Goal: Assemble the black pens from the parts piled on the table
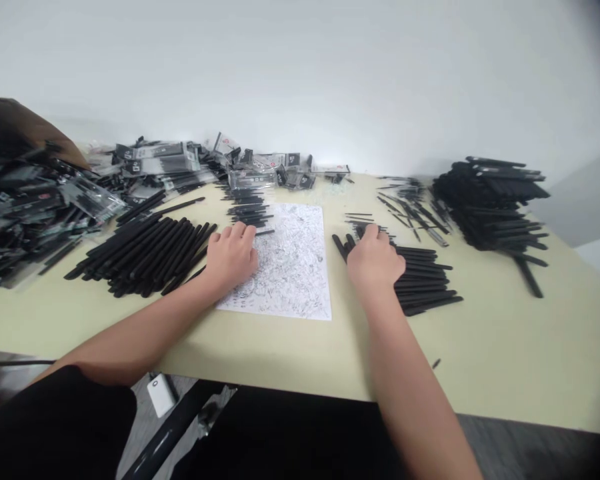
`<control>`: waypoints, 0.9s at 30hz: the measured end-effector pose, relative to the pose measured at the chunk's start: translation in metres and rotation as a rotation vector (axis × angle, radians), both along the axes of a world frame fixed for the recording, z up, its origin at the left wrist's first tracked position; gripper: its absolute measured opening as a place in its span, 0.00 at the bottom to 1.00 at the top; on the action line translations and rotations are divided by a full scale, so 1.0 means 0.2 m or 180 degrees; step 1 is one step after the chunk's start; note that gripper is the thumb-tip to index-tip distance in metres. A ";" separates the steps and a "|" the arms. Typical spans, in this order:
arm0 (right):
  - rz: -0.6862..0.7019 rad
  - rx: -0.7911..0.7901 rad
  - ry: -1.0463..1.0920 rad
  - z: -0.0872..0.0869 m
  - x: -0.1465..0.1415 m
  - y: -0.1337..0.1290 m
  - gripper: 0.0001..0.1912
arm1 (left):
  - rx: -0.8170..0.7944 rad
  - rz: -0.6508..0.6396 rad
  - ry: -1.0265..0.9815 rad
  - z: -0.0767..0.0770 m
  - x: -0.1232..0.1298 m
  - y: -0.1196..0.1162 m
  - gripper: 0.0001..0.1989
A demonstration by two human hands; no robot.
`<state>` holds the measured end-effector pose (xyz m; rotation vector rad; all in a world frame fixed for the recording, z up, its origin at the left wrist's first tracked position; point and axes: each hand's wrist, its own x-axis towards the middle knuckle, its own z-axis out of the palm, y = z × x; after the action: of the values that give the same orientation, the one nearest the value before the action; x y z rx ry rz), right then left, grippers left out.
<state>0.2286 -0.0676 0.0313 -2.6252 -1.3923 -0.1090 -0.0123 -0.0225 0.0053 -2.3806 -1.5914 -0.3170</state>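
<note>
My left hand (pixel 231 257) rests at the left edge of a white printed sheet (pixel 293 280) covered in dense black line drawings. Its fingertips reach a thin black stick (pixel 265 232) at the sheet's upper left. A wide row of black pens (pixel 145 257) lies just left of that hand, not touching it. My right hand (pixel 375 260) lies over the near end of a stack of black pens (pixel 423 280), right of the sheet. The pens under that palm are hidden, so I cannot tell whether it grips any.
Clear plastic packets of black pens (pixel 160 160) heap along the back of the cream table (pixel 480 347), spilling into a larger pile (pixel 30 213) at far left. A tall stack of black pens (pixel 490 200) stands at back right. A white wall (pixel 300 80) lies behind.
</note>
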 end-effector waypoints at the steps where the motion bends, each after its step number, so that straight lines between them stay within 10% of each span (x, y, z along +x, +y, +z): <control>1: -0.0027 -0.0134 0.0046 0.00 0.01 0.00 0.17 | -0.0019 0.0101 0.0064 0.00 0.00 0.00 0.15; 27: 0.0107 -0.0031 -0.0107 -0.03 0.00 0.00 0.15 | -0.0506 0.0793 0.0391 0.03 0.02 -0.02 0.16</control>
<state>0.2293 -0.0673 0.0259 -2.6183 -1.4509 -0.1432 -0.0076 -0.0271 0.0115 -2.2267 -1.8896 0.0055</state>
